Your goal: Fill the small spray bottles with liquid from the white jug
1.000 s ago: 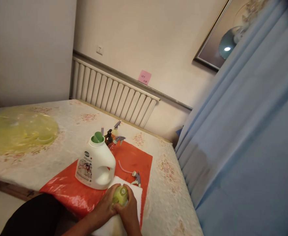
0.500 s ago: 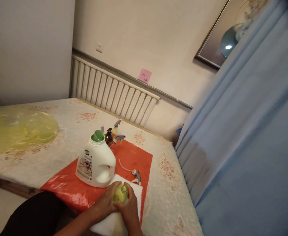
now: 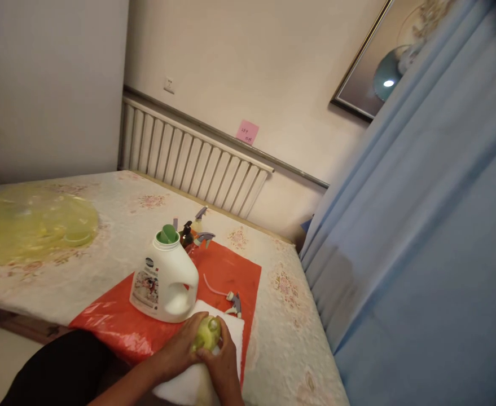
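Observation:
My left hand [image 3: 187,342] and my right hand [image 3: 225,356] are wrapped round a yellow-green spray bottle [image 3: 207,334] without its spray head, its open neck facing up toward me. Below the hands lies a white towel [image 3: 184,386]. Just beyond it, a trigger spray head [image 3: 235,303] with a thin dip tube rests on a red plastic sheet [image 3: 235,265]. A large white detergent jug [image 3: 169,282] stands upright to the left of the hands, with a green cup-like piece [image 3: 167,234] in its mouth.
Behind the jug stand several spray and pump bottles [image 3: 187,233]. A yellow inflated-looking plastic item [image 3: 31,225] lies on the left of the floral-covered bed [image 3: 112,248]. A radiator [image 3: 192,155] runs along the wall, and a blue curtain [image 3: 421,225] hangs at the right.
The view has shifted very slightly. Both hands stay round the bottle, which has tilted a little; the other things have not moved.

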`<state>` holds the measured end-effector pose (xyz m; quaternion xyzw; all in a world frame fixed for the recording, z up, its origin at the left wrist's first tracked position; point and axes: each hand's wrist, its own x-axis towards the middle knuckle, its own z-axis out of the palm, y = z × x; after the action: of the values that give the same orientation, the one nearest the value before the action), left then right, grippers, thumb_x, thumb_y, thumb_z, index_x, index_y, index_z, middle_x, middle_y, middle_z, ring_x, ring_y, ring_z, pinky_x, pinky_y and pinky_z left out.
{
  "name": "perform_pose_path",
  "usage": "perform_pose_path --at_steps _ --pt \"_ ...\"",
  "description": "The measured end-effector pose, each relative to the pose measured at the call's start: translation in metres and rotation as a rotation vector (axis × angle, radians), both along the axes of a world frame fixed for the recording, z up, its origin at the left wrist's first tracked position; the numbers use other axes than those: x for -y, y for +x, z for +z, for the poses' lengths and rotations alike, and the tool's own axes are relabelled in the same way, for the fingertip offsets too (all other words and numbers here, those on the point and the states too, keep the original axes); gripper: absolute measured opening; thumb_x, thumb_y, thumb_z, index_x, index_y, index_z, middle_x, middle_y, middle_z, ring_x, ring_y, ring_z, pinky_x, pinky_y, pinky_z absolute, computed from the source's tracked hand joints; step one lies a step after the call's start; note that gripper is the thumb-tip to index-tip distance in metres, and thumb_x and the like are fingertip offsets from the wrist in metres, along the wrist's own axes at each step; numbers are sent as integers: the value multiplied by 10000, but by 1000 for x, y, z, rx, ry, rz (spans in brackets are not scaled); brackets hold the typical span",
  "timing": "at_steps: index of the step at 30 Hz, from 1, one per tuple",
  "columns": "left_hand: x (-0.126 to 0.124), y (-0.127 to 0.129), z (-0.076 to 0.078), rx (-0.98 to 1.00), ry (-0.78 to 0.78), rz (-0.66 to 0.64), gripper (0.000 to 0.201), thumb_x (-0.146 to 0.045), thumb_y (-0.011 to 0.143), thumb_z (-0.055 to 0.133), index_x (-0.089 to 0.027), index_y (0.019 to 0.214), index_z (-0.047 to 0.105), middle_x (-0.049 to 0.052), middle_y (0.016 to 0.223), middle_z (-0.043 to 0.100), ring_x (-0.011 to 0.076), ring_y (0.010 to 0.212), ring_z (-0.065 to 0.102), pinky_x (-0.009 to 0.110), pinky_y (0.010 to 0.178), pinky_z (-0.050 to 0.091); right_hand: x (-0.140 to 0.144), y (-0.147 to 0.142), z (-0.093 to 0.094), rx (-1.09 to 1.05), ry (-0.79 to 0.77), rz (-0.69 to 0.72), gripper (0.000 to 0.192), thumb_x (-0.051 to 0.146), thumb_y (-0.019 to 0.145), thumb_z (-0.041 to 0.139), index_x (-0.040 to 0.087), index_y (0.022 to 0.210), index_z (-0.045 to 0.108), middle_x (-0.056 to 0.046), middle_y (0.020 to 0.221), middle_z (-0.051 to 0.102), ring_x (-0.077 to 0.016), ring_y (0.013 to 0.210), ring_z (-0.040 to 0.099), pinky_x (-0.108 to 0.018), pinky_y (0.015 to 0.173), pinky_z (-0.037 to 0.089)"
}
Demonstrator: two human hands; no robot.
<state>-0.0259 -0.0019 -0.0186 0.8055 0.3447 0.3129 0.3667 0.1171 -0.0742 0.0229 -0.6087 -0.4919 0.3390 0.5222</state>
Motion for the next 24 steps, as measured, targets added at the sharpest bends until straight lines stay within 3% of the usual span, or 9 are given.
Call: perform_pose_path --at_steps 6,14,19,24 --pt "0 -4 6 1 7 -14 769 -378 743 708 -232 1414 364 133 1432 480 326 1325 446 483 1133 349 1 -1 1 -29 12 -9 810 51 551 687 199 1338 563 -66 1353 608 -302 1281 530 -394 1085 423" --pt "19 -9 19 9 -30 182 738 -218 625 690 -222 1311 420 133 1342 547 324 1273 499 465 1111 373 6 11 3 -275 30 101 713 154 613 731 199 1306 573 -97 1269 663 -295 1189 614 -413 988 513" --pt "37 -30 31 71 -98 277 758 -163 555 661 -217 1280 444 97 1313 574 306 1263 510 415 1107 385 -7 22 28 -291 72 -42 444 335 719 755 158 1115 661 -91 945 754 -261 938 714 -381 906 544" --pt "48 -49 29 104 -154 351 786 -134 518 653 -213 1277 462 102 1318 586 323 1262 520 439 1108 391 -38 6 54 -241 117 8 385 345 731 740 149 1054 672 -83 901 747 -244 876 716 -366 856 555"
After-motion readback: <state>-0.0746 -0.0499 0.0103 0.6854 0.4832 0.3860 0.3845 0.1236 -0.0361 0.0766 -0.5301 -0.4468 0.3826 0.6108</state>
